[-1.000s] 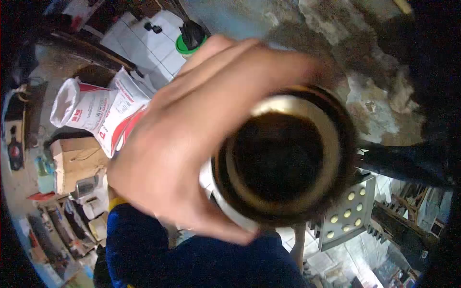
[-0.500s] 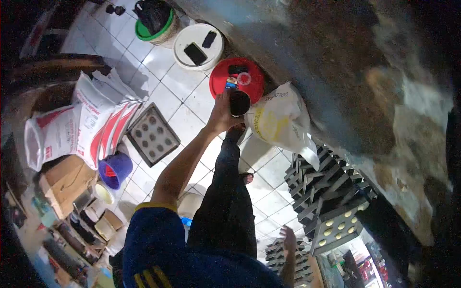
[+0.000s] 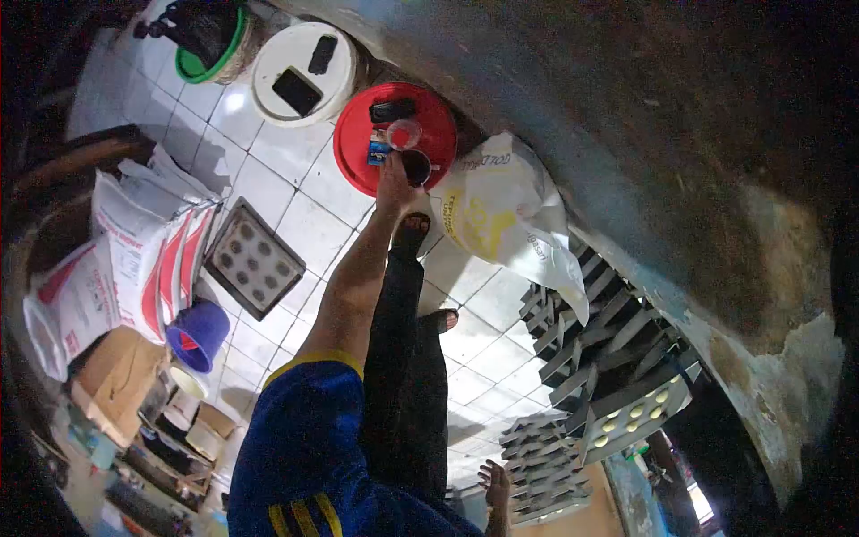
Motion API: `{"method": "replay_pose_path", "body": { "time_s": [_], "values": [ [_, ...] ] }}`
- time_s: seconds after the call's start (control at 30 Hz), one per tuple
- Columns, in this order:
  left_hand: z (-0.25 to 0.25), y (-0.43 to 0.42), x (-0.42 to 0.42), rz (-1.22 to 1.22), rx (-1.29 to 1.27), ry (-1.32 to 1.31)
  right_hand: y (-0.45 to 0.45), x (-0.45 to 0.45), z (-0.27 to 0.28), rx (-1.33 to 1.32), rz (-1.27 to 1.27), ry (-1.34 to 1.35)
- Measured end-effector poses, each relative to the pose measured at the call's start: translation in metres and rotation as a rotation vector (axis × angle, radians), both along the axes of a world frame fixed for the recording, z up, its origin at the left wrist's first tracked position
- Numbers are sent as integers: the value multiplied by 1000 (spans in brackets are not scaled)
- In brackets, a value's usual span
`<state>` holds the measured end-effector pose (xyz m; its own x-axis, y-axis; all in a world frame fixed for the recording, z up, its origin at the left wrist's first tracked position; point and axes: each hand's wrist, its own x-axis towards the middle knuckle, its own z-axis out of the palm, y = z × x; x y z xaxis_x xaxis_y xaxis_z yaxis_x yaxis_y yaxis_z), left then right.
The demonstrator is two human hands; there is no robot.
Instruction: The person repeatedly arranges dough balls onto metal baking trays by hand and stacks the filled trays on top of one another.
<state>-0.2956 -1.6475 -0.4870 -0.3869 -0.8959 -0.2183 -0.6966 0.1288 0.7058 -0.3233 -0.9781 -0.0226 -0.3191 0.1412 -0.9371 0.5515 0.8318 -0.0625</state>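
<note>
My left hand (image 3: 394,186) is closed around the side of a cup of dark drink (image 3: 416,168) at the front edge of a red lid (image 3: 356,148). Just beyond the cup lie a small clear round lid (image 3: 404,134), a small blue-and-white pack (image 3: 378,150) and a black object (image 3: 392,110). My right hand (image 3: 494,483) hangs low at my side with its fingers apart, holding nothing, close to a stack of grey metal trays (image 3: 541,465).
A white bucket lid (image 3: 268,67) carries a phone (image 3: 297,91). A white sack (image 3: 501,197) leans by the wall. Trays with pale dough rounds (image 3: 633,416) stand at right. A floor tray (image 3: 255,258), flour sacks (image 3: 148,251) and purple bucket (image 3: 199,336) are left.
My left hand has lowered the cup from above the red lid's near edge down to it. The whole view has shifted, and my right hand has moved lower and to the left.
</note>
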Motion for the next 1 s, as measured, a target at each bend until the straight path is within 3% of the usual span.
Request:
{"method": "replay_pose_path", "body": {
  "time_s": [0.17,0.23,0.27,0.33,0.43,0.47,0.5,0.53,0.57,0.6,0.63,0.67,0.7,0.73,0.77,0.83,0.9,0.97,1.0],
  "values": [
    [-16,-8,8,-49,2,77,3,27,1,20,-122,-8],
    [-24,-8,13,-51,12,-13,8,39,4,8,-96,33],
    [-16,-7,19,-185,-243,68,12,47,3,-15,-150,29],
    [1,1,34,-317,-511,171,21,65,10,-58,-229,45],
    [19,40,68,-67,-274,147,30,105,15,-171,-323,179],
    [31,56,83,10,-127,92,38,112,16,-171,-113,261],
    [5,82,117,-63,-210,124,56,107,14,-161,97,341],
    [-23,101,116,-184,-264,10,78,124,-7,-312,-173,334],
    [-24,116,166,-541,-56,-362,90,125,-3,-300,-227,347],
    [8,138,172,-862,-198,-404,98,124,2,-289,-282,362],
    [41,159,179,-1159,-374,-390,81,113,26,-97,-155,358],
    [59,178,178,-1114,-538,-317,93,127,29,-93,-272,451],
    [100,198,164,-977,-501,-305,110,142,31,-112,-265,466],
    [146,213,156,-915,-77,-511,131,163,35,-138,-246,455],
    [195,236,146,-835,80,-368,156,184,41,-143,-351,520],
    [217,299,134,-656,284,-166,211,241,45,-146,-454,509],
    [234,345,104,-905,151,-204,256,315,16,-192,-677,647],
    [251,400,86,-888,209,-405,295,394,-22,-175,-935,760],
    [263,424,71,-925,187,-414,322,446,-71,-82,-958,763]
  ]
}}
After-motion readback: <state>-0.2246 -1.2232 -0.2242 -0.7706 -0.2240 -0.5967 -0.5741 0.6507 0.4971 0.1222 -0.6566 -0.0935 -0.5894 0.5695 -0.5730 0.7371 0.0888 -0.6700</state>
